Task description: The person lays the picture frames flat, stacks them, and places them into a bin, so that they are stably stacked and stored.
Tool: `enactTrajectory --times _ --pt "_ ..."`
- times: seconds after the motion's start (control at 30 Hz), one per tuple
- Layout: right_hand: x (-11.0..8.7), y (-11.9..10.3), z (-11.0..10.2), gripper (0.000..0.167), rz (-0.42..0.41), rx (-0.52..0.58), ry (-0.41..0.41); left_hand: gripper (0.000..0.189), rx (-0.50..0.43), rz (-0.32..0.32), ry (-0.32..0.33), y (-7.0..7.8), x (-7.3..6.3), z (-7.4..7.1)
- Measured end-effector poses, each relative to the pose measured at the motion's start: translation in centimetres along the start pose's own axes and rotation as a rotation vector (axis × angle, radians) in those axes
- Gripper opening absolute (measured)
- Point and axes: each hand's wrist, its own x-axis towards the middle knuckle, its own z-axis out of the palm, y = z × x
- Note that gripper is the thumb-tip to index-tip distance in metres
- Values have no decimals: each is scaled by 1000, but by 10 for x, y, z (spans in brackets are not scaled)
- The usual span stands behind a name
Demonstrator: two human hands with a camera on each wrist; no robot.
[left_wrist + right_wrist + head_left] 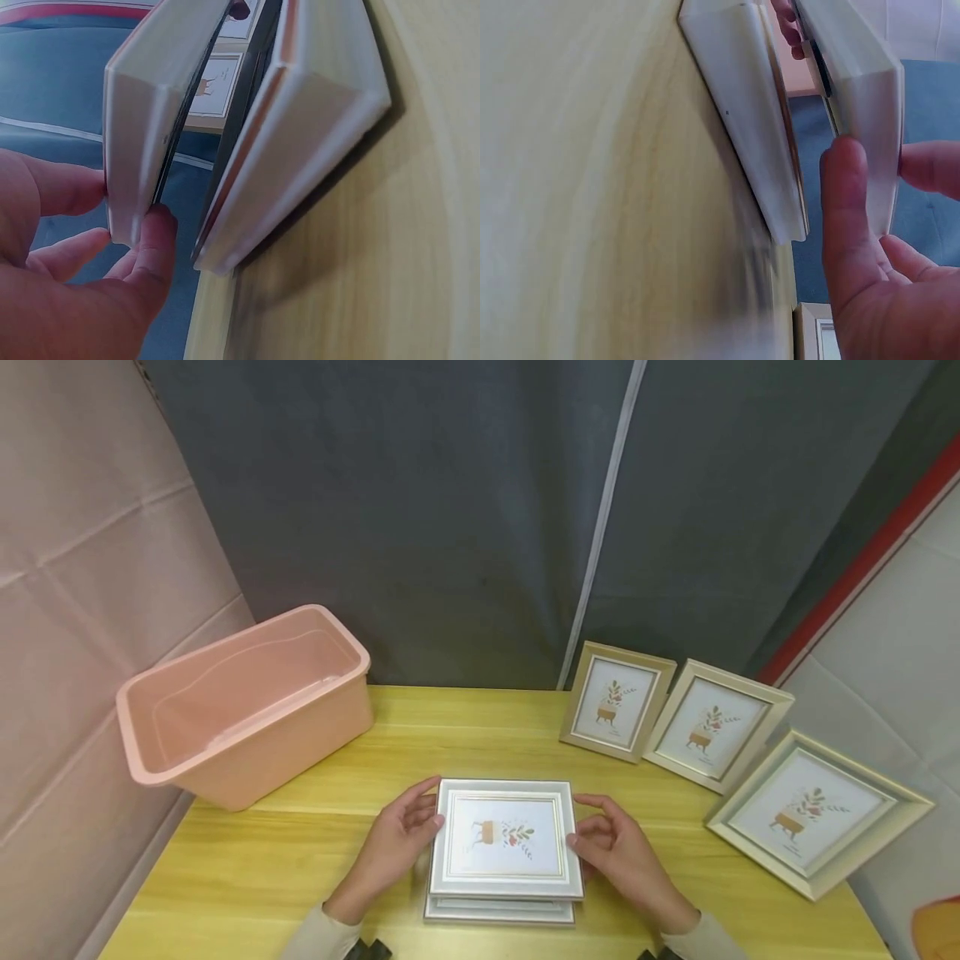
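Observation:
Both hands hold a white picture frame with a flower-pot print turned sideways. My left hand pinches its left edge, and my right hand grips the right edge, thumbs at the front. A second white frame lies flat on the table beneath it, mostly hidden from above. In the left wrist view a gap shows between the held frame and the lower frame. The right wrist view also shows the held frame raised off the lower frame, fingers at its back.
A pink plastic bin stands at the table's back left. To the right, a tan frame, a cream frame and a larger pale-gold frame stand propped up with similar prints. A dark curtain hangs behind the wooden table.

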Motion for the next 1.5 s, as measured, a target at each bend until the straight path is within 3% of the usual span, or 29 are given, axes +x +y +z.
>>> enactTrajectory --times 0.4,0.67,1.0,1.3,1.5 --pt "-4 6 -1 68 13 7 -41 64 6 -15 -62 -8 -1 -1" --pt "-8 9 1 69 20 31 -71 62 39 -2 -50 -9 -6 -2" --pt "-8 7 2 67 67 -28 -48 61 97 -17 -2 -10 -7 -2" --pt "-4 14 2 66 27 -42 -92 56 136 -20 -34 -13 -5 -3" --pt "-3 13 3 66 2 -41 -65 57 156 -10 -44 -13 -4 -4"
